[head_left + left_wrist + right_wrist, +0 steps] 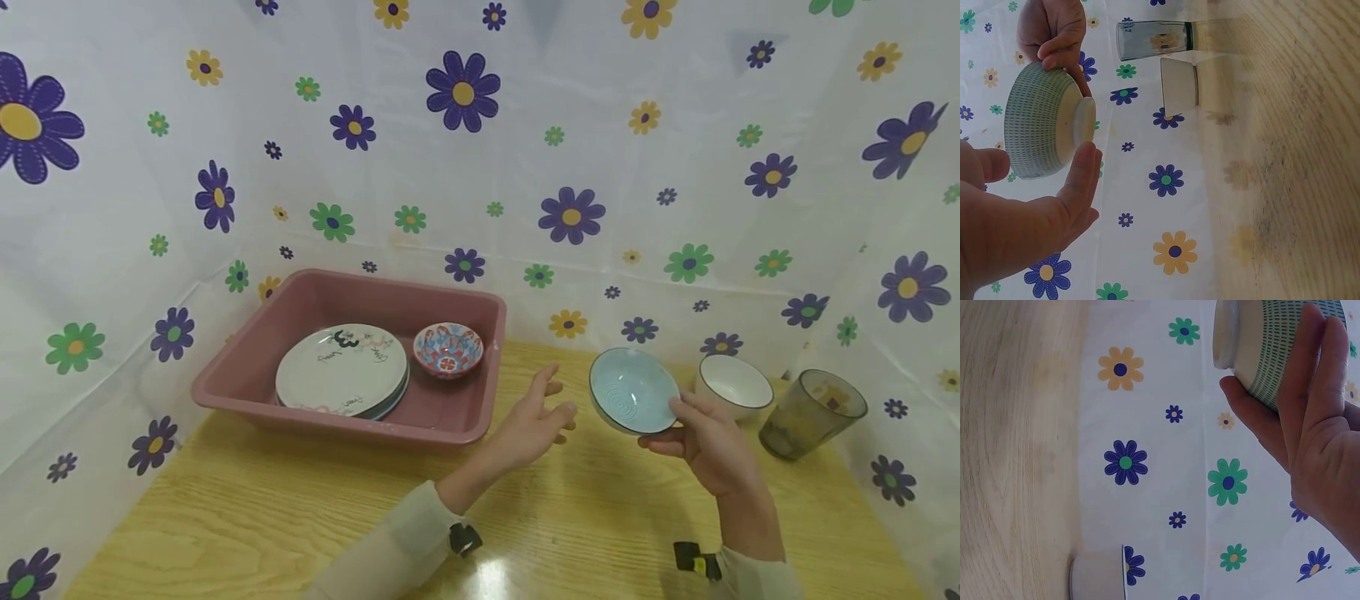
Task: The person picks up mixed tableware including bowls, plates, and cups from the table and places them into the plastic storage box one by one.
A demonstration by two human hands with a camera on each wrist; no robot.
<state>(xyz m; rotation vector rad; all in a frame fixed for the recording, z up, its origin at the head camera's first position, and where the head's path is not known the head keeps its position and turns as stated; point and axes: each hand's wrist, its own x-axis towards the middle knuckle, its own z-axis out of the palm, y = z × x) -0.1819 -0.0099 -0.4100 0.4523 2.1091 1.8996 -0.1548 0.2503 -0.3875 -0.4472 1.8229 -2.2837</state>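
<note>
My right hand (708,442) pinches the right rim of a light blue bowl (632,392), thumb at the inside edge and fingers beneath, holding it tilted above the table. In the right wrist view the bowl's outer wall (1272,356) shows green dashes over a pale base. My left hand (528,425) reaches toward the bowl's left side, fingers spread and apart from it in the head view. From the left wrist, the left fingers (1079,178) overlap the bowl's foot and the thumb lies near its rim.
A pink plastic basin (255,350) on the left holds stacked plates (341,367) and a red-and-blue patterned bowl (448,350). A white bowl (735,385) and a tinted drinking glass (812,414) stand at the right of the wooden table (585,517). Flowered sheeting (510,167) encloses the back and sides.
</note>
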